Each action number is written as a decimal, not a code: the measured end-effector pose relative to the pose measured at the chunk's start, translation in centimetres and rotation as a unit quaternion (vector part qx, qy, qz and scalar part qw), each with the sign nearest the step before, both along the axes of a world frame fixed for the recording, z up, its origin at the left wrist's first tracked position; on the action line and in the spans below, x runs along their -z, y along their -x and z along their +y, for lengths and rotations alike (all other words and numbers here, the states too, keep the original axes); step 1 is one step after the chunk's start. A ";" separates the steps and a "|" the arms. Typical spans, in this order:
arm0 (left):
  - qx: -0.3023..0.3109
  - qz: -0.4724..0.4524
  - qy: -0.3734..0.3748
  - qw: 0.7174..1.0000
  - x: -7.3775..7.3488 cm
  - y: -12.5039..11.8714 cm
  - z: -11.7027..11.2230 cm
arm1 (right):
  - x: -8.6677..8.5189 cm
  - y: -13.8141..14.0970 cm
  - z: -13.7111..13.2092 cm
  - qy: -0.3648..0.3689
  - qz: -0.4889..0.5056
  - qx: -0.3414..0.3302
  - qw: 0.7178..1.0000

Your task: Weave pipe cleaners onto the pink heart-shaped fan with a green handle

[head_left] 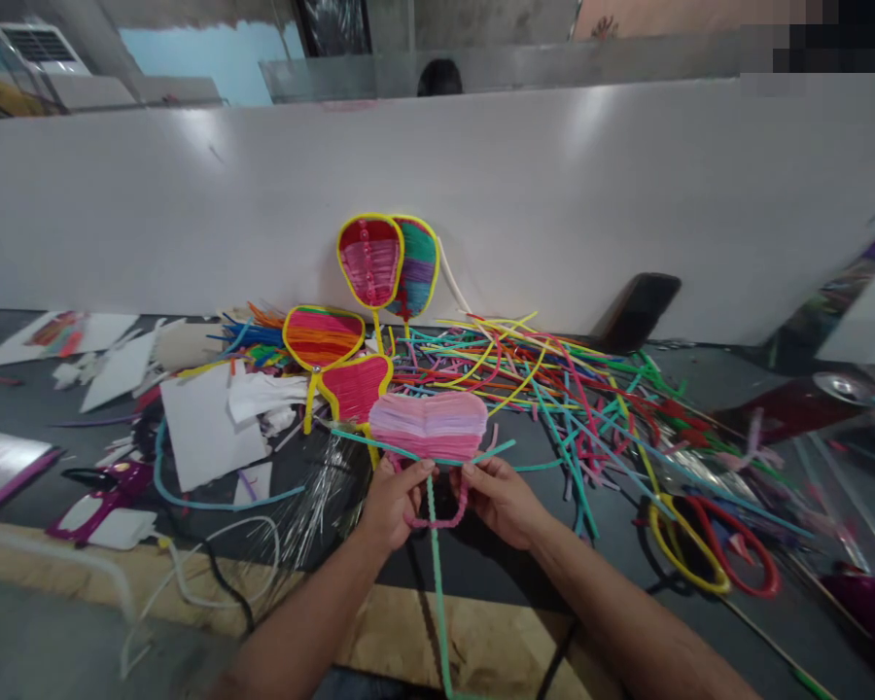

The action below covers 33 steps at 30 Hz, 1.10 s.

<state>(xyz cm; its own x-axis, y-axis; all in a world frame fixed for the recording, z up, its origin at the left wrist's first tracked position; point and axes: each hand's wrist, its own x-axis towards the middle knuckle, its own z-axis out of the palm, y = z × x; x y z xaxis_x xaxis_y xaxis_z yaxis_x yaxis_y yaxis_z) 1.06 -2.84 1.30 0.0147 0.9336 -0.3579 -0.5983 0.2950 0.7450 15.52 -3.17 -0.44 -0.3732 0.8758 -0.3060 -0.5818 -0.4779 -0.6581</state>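
Note:
Between my two hands is a pink and lilac striped pipe-cleaner panel (428, 428). My left hand (398, 501) grips its lower left edge, with the thumb on top. Opposite it, the fingers of my right hand (497, 496) pinch the lower right edge. A curved pink pipe-cleaner piece (437, 523) hangs below, between the hands. Teal pipe cleaners cross the lower edge, and a green pipe cleaner (437, 574) runs down toward me. Just behind lie a red yellow-rimmed pipe-cleaner shape (356, 387) and an orange-red one (324, 336).
Two yellow-rimmed paddle shapes (368, 261) lean on the white partition (262, 204). Loose pipe cleaners (532, 365) are heaped behind my hands. Right are scissors (689, 544), a can (794, 408) and a phone (640, 311). Left are a purple glue gun (106, 496) and white card (211, 428).

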 end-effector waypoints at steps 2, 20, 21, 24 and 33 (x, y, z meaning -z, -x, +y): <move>-0.001 0.003 -0.011 1.000 0.0 -0.1 -0.1 | 0.1 0.2 0.0 0.003 -0.015 0.023 1.000; 0.005 0.056 -0.078 0.995 0.1 0.1 0.1 | 0.4 0.3 0.0 0.011 -0.028 0.045 0.999; 0.005 0.061 -0.084 0.995 0.1 0.0 0.0 | 0.5 0.3 0.0 0.012 -0.028 0.043 0.999; 0.001 0.078 -0.093 0.993 0.3 -0.1 0.0 | 0.4 0.3 0.0 0.014 -0.029 0.041 0.999; 0.017 0.109 -0.084 0.990 0.6 -0.2 -0.3 | 0.5 0.5 -0.2 0.013 -0.088 -0.006 0.996</move>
<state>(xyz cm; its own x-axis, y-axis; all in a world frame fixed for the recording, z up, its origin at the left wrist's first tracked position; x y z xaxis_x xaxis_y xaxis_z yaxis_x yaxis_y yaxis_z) 1.22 -3.19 0.68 -0.0141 0.9805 -0.1958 -0.4104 0.1729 0.8953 15.00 -3.32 -0.90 -0.3219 0.8624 -0.3908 -0.4526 -0.5027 -0.7365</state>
